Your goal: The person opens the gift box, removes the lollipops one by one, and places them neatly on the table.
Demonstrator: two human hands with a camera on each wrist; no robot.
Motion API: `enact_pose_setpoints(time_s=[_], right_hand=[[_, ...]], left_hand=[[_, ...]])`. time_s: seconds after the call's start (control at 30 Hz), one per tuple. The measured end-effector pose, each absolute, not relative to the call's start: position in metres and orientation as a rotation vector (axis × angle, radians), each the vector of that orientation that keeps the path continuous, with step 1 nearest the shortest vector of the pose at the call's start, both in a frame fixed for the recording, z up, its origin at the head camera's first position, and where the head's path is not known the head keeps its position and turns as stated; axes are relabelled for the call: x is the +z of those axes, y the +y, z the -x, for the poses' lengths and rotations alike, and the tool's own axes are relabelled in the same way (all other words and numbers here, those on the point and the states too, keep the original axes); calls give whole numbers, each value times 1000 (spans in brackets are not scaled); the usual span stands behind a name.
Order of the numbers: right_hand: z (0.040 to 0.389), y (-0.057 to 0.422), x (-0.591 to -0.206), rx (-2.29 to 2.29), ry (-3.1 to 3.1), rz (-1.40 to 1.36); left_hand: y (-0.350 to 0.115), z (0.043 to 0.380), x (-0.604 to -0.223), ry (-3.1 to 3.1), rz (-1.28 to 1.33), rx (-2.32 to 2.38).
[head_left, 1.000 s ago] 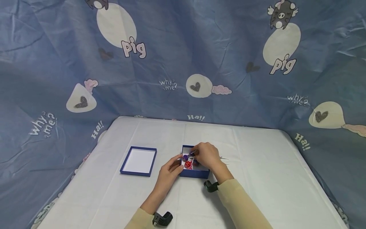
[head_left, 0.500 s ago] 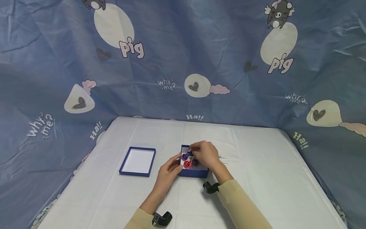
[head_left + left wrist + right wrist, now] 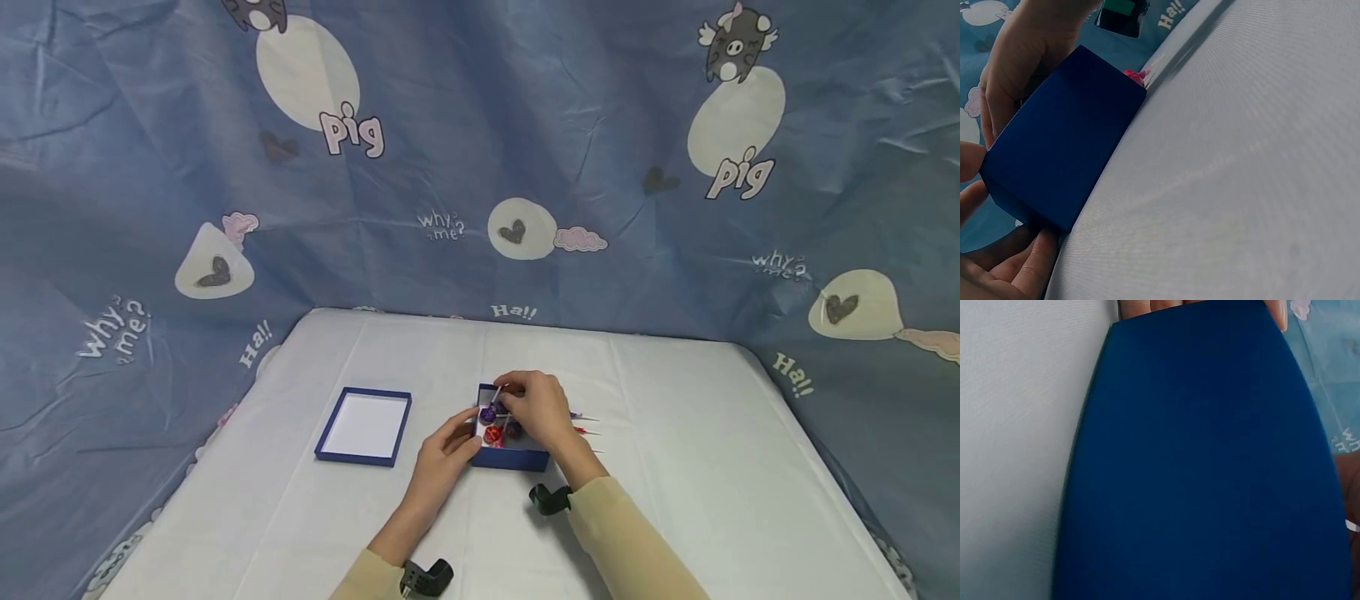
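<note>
A blue box (image 3: pixel 512 459) with a pale inside sits on the white table, its top off. My left hand (image 3: pixel 442 454) grips the box's left side, thumb near the front corner and fingers along the side wall. Inside lie several wrapped lollipops, among them a red one (image 3: pixel 492 435) and a dark one (image 3: pixel 513 429). Over the box, my right hand (image 3: pixel 542 407) pinches the upright white stick of a purple lollipop (image 3: pixel 487 414). In both wrist views the box wall hides the inside, and my right palm covers the box's right part.
A blue-rimmed lid (image 3: pixel 362 457) with a white inside lies to the left of the box. Right of the box, several lollipop sticks (image 3: pixel 588 432) and a bit of red wrapper (image 3: pixel 1135 77) show on the table. A blue patterned curtain (image 3: pixel 420 150) hangs behind.
My right fingertips have shifted slightly, and a white stick now stands up between them above the purple lollipop. My left hand stays on the box. More of the sticks on the right shows.
</note>
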State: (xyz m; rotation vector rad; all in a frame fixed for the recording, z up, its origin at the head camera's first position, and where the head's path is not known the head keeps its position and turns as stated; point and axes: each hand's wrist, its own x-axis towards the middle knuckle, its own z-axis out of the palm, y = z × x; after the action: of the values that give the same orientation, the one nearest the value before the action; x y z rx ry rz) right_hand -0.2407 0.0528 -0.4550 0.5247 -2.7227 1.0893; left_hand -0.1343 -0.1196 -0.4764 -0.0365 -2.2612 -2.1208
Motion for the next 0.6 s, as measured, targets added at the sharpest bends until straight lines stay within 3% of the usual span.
enact_pose_setpoints(time_s=[0.6], right_hand=[[237, 53, -452, 1100, -2733, -566]], left_hand=[[-117, 133, -474, -2215, 25, -2159]])
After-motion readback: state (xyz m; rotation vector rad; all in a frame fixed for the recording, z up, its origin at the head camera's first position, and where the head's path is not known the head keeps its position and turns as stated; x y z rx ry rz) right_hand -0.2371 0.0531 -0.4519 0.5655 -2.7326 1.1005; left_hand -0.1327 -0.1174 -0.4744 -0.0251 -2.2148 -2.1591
